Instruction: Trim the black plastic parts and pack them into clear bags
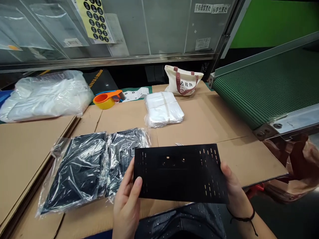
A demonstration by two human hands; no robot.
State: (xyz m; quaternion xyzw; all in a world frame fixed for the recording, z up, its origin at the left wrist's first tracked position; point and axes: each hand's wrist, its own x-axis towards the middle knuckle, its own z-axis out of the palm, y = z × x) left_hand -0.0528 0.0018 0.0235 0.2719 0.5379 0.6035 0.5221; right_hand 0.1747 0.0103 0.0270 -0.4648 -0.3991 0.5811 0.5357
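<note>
A flat black panel (178, 181) with rows of small slots at both ends is held up over the near edge of the table. My left hand (128, 199) grips its left end, the thumb lying on the front face. At the right end my right hand (235, 189) is closed round the edge, with most of its fingers hidden behind the panel. Just left of the panel lie dark flat pieces in clear plastic, a larger pack (77, 169) and a second pack (123, 156) partly covered by the panel and my left hand.
Brown cardboard (199, 122) covers the table. Behind the panel sits a banded stack of clear bags (163, 109), with a cloth tote bag (183, 81) beyond. An orange tape dispenser (107, 99) and a large plastic bundle (47, 96) stand left. A green conveyor belt (271, 83) slopes down at right.
</note>
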